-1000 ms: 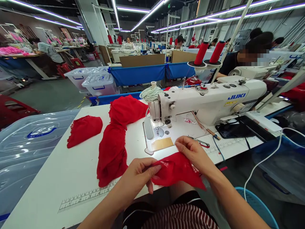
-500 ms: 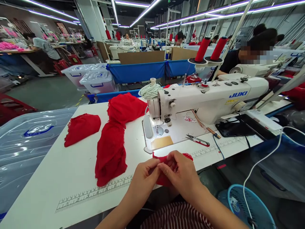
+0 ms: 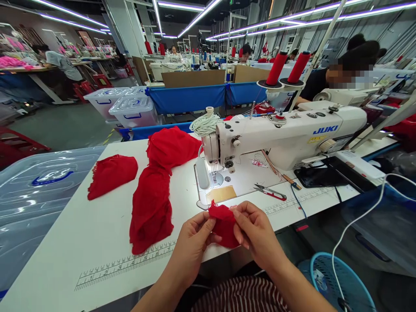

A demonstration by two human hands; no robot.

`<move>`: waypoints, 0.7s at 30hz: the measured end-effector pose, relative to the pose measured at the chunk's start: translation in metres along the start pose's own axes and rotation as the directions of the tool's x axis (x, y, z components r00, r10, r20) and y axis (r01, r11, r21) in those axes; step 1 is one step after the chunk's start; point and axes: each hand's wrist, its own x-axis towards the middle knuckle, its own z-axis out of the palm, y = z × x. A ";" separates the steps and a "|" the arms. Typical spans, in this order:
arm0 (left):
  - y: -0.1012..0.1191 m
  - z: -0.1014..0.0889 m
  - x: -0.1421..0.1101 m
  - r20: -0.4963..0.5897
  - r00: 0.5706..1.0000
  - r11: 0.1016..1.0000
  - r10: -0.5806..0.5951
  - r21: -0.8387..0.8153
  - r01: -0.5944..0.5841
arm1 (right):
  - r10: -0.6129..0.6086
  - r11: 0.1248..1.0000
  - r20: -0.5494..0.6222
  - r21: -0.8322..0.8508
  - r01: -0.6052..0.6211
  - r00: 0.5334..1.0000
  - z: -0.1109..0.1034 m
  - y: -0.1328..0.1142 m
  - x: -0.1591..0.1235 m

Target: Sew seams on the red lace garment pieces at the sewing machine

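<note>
A small piece of red fabric point(image 3: 224, 226) is stretched between my two hands at the table's front edge, just before the sewing machine. My left hand point(image 3: 196, 242) pinches its left side between thumb and fingers. On the opposite side, my right hand point(image 3: 255, 227) grips the fabric's upper right edge. Beyond my hands stands the white sewing machine point(image 3: 279, 134), its needle area lit. To the left lie a long bunched red cloth point(image 3: 152, 208) and a smaller red cloth piece point(image 3: 113, 175).
Thread snips point(image 3: 270, 192) and a dark phone point(image 3: 320, 177) lie right of the needle plate. Clear lidded bins point(image 3: 52, 182) flank the table's left side. A blue basket point(image 3: 344, 277) with a white cable stands low at right. A co-worker point(image 3: 344, 69) sits beyond the machine.
My hands have moved apart, the right one shifting rightward. The red fabric, earlier mostly hidden behind my fingers, is now raised and spread between them.
</note>
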 end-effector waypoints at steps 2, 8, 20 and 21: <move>-0.002 -0.001 0.001 0.030 0.999 0.997 -0.032 -0.064 0.034 | 0.152 0.956 0.092 0.238 -0.170 0.984 -0.002 -0.003 0.002; -0.001 -0.002 -0.002 -0.031 0.999 0.980 -0.030 -0.199 0.023 | 0.186 0.963 0.215 0.155 -0.222 0.959 -0.003 -0.002 0.004; 0.010 -0.005 -0.001 0.261 0.963 0.997 -0.072 -0.021 0.080 | -0.279 0.912 0.108 -0.280 0.299 0.954 0.001 0.002 0.003; 0.010 -0.007 0.000 0.267 0.961 0.997 -0.072 0.041 0.063 | -0.237 0.941 0.094 -0.224 0.252 0.967 0.001 0.000 0.003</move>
